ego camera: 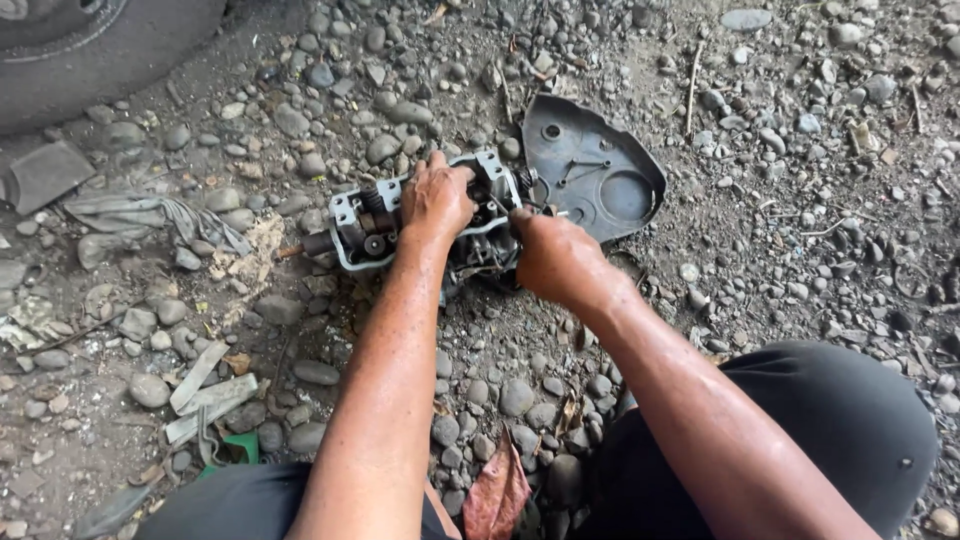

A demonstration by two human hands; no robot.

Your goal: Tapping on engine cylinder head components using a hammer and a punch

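Hands: left grip [436,199] clasped atop engine part [425,222], right grip [555,257] pinching its right end.

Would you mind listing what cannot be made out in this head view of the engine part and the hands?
- Top middle of the engine part: covered by the left hand.
- Right hand fingertips: curled against the part's right end, so any tool or small piece there is hidden.
- Tyre: cut off by the top left edge.
- Dark metal cover: small details too small to tell.
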